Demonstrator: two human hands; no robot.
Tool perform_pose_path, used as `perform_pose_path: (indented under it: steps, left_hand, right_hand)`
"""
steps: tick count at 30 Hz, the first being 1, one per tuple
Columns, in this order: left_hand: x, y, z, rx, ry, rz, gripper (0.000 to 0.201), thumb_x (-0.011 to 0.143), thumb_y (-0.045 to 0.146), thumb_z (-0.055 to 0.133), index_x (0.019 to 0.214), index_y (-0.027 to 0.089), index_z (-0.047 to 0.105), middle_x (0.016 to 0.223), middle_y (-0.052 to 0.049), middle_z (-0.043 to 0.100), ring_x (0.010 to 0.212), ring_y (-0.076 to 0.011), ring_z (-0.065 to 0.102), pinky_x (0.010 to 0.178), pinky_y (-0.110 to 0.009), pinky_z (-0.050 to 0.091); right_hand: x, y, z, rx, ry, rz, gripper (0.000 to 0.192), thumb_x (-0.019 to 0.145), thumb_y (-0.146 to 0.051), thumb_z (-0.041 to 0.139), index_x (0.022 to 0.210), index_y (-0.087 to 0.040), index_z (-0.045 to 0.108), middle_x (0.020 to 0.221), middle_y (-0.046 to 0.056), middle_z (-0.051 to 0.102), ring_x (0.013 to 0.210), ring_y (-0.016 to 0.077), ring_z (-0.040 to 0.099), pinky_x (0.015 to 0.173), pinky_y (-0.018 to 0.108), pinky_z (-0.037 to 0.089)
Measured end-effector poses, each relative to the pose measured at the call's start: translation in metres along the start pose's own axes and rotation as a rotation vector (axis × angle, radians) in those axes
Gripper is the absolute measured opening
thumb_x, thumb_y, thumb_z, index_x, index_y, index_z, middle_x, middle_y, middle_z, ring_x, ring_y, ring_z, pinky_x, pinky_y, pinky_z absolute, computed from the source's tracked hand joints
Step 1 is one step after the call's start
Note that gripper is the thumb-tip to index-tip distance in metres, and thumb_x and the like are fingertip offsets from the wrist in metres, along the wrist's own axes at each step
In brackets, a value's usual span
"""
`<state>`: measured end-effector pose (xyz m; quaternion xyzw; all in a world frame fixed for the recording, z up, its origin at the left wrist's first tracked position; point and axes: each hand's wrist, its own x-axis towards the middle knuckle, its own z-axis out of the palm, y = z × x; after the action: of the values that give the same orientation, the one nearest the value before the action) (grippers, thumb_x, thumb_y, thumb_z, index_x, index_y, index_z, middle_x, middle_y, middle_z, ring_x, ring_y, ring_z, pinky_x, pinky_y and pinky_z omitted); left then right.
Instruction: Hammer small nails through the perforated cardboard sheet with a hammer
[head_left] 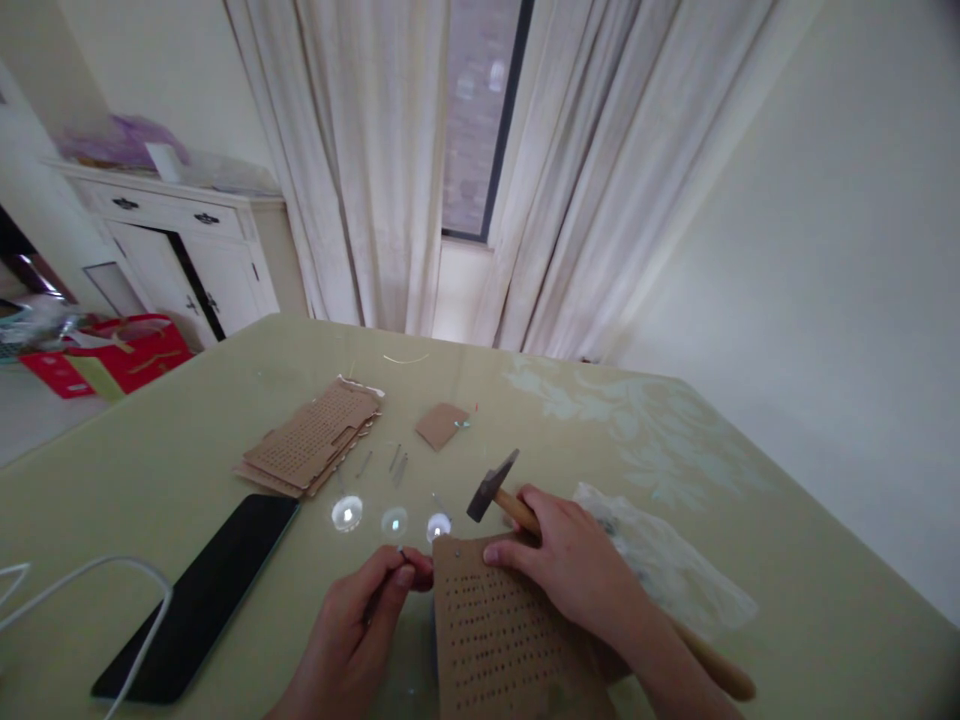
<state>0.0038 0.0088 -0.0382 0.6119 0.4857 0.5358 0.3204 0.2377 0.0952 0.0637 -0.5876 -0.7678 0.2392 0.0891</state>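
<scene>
- my right hand (574, 565) is wrapped around the wooden handle of the hammer (495, 487), whose dark head sticks out up and to the left, just above the table (787, 560); the thumb tip presses on the top edge of the near cardboard sheet (502, 640).
- that sheet (brown, dotted with rows of small holes) lies flat at the table's near edge, partly under my right wrist.
- my left hand (360, 625) sits just left of the sheet, thumb and fingers pressed together, pinching something thin and dark; i cannot tell what it is.
- loose nails (396, 460) lie further back, near a stack of perforated cardboard (311, 445) and a small cardboard scrap (441, 424).
- a black phone (202, 595) lies to the left, beside a white cable (97, 575).
- a crumpled clear plastic bag (660, 560) lies to the right of my right hand.
</scene>
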Motion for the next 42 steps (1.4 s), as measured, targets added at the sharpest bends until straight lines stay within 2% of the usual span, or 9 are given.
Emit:
perform_pose_path:
  steps: [6,13,18,26,29,33,38,40,42]
  left_hand:
    - [-0.005,-0.005,-0.002,0.118,0.014,0.130,0.029,0.113,0.028,0.050,0.099,0.024,0.075,0.122,-0.010,0.077,0.120,-0.0235,0.075,0.096,-0.028,0.064]
    - [-0.008,0.006,0.000,0.145,-0.105,0.256,0.018,0.109,0.017,0.056,0.107,0.027,0.071,0.123,-0.005,0.080,0.114,-0.0193,0.077,0.100,-0.025,0.061]
    - [-0.006,0.013,0.000,0.179,-0.178,0.294,0.020,0.107,0.014,0.057,0.112,0.026,0.071,0.125,-0.007,0.077,0.115,-0.0188,0.076,0.100,-0.025,0.061]
    - [-0.003,0.025,-0.005,0.087,-0.304,0.317,0.020,0.107,0.013,0.056,0.108,0.025,0.073,0.114,-0.008,0.080,0.105,-0.0206,0.078,0.093,-0.027,0.064]
    - [0.001,0.030,-0.010,0.056,-0.326,0.240,0.021,0.108,0.017,0.056,0.105,0.026,0.075,0.109,-0.006,0.082,0.101,-0.0209,0.079,0.091,-0.027,0.064]
    - [0.003,0.030,-0.015,0.050,-0.329,0.184,0.021,0.108,0.023,0.058,0.105,0.027,0.078,0.103,-0.005,0.083,0.101,-0.0229,0.080,0.093,-0.030,0.065]
    - [-0.001,0.025,-0.013,0.192,-0.239,0.212,0.023,0.106,0.020,0.059,0.104,0.031,0.079,0.106,-0.003,0.082,0.140,-0.0268,0.066,0.128,-0.045,0.042]
    - [-0.003,0.024,-0.013,0.242,-0.195,0.264,0.024,0.103,0.016,0.061,0.105,0.031,0.079,0.102,-0.002,0.082,0.142,-0.0264,0.064,0.137,-0.051,0.026]
    - [-0.003,0.022,-0.014,0.272,-0.196,0.299,0.024,0.101,0.014,0.063,0.105,0.031,0.079,0.100,0.000,0.082,0.131,-0.0236,0.071,0.137,-0.049,0.024]
  right_hand:
    - [-0.008,-0.007,0.004,-0.078,0.039,-0.012,0.030,0.089,-0.041,0.087,0.090,-0.023,0.063,0.099,0.004,0.077,0.097,0.0298,0.069,0.082,0.037,0.040]
    - [-0.013,-0.014,0.007,-0.161,0.025,-0.062,0.033,0.097,-0.049,0.079,0.087,-0.022,0.064,0.100,0.007,0.076,0.098,0.0310,0.071,0.083,0.039,0.045]
    - [-0.022,-0.013,0.000,-0.096,0.056,-0.143,0.019,0.108,-0.036,0.063,0.097,-0.021,0.066,0.111,0.008,0.070,0.104,0.0271,0.069,0.092,0.039,0.046]
    - [-0.037,0.036,-0.030,0.100,0.186,-0.052,0.022,0.109,-0.037,0.049,0.094,-0.023,0.059,0.090,0.004,0.067,0.088,0.0244,0.063,0.081,0.037,0.042]
    - [-0.034,0.061,-0.027,0.348,0.087,-0.023,0.037,0.110,-0.049,0.046,0.087,-0.023,0.058,0.079,0.001,0.059,0.073,0.0196,0.054,0.069,0.033,0.039]
    - [-0.035,0.081,-0.013,0.701,-0.039,0.105,0.051,0.099,-0.072,0.060,0.107,-0.022,0.063,0.079,-0.003,0.049,0.063,0.0156,0.042,0.058,0.028,0.030]
    - [-0.046,0.098,0.000,0.886,-0.190,0.032,0.076,0.072,-0.084,0.080,0.113,-0.020,0.066,0.095,0.003,0.058,0.089,0.0235,0.056,0.075,0.032,0.046]
    - [-0.050,0.102,0.003,0.983,-0.262,0.063,0.091,0.063,-0.084,0.084,0.123,-0.019,0.066,0.104,0.006,0.063,0.099,0.0287,0.061,0.083,0.037,0.050]
    - [-0.052,0.104,0.008,1.054,-0.322,0.115,0.106,0.054,-0.078,0.091,0.138,-0.020,0.061,0.120,0.010,0.065,0.113,0.0352,0.064,0.093,0.043,0.053]
